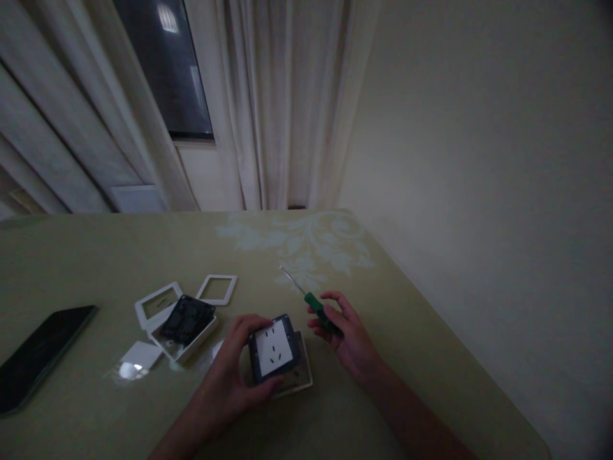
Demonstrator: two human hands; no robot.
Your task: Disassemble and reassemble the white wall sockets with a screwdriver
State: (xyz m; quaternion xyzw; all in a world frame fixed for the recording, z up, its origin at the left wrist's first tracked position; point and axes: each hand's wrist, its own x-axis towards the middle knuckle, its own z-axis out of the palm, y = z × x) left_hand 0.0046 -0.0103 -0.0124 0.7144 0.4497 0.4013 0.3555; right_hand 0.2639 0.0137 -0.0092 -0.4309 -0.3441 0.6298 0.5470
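My left hand point(234, 377) grips a wall socket point(274, 348) by its edges, thumb at the near side and fingers at the far side. The socket has a white face with several slots and a dark frame. It is tilted over a white mounting box point(306, 370), whose right rim shows beneath it. To the right, my right hand point(347, 335) is closed around the green handle of a screwdriver point(317, 304). Its metal shaft points up and to the left, away from the socket.
Left of my hands, a second white box point(201, 338) holds a black socket body point(188, 319). Around it lie two white frames point(138, 313) point(234, 291), a white plate point(143, 353) and clear plastic. A phone point(43, 351) lies far left. A wall point(479, 191) borders the table's right side.
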